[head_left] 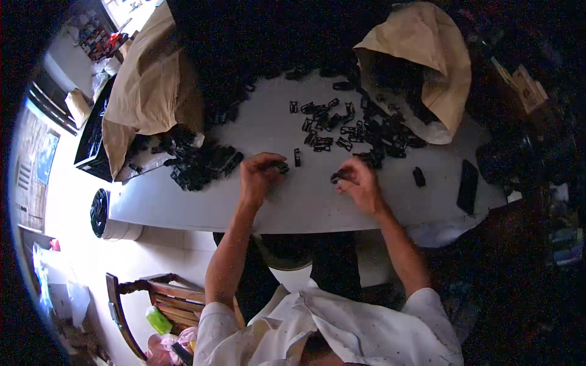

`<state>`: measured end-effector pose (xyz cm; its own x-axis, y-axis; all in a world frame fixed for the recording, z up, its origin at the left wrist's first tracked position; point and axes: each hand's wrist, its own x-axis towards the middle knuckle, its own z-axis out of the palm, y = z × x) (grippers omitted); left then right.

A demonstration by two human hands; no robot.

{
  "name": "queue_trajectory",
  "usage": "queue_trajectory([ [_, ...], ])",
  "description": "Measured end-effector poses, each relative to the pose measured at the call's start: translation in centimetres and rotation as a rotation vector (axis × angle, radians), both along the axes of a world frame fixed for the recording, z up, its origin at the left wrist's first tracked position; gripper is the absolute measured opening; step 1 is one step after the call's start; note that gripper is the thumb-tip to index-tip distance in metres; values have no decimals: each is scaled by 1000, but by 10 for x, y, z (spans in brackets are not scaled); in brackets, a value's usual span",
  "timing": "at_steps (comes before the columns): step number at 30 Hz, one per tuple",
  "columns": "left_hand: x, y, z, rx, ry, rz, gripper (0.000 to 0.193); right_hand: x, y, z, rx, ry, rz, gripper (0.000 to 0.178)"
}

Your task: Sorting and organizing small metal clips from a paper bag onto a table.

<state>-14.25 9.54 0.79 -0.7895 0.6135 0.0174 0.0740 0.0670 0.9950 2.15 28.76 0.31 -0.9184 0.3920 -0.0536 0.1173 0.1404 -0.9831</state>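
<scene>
My left hand is closed on a small black plastic part above the near half of the white table. Across from it, my right hand pinches another small black part between thumb and fingers. One loose black part stands on the table between the hands, nearer the left. Beyond them lies a scatter of black open-framed parts, running into a denser pile at the right. A second heap of black parts lies left of my left hand.
Brown paper sacks stand open at the far left and far right, parts spilling from both. A dark flat phone-like slab and one black piece lie at the right. Below left are a bucket and a wooden chair.
</scene>
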Motion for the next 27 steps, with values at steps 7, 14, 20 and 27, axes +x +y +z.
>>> queue_trajectory([
  [7,20,0,1,109,-125,-51,19,1,1,-14,219,78,63,25],
  [14,37,9,-7,-165,251,-141,23,12,13,-11,876,165,-80,35],
  [20,41,-2,-29,-211,826,-131,16,55,46,18,1014,15,-424,33],
  [27,52,6,-13,-202,848,6,19,99,91,19,1074,-343,-617,34],
])
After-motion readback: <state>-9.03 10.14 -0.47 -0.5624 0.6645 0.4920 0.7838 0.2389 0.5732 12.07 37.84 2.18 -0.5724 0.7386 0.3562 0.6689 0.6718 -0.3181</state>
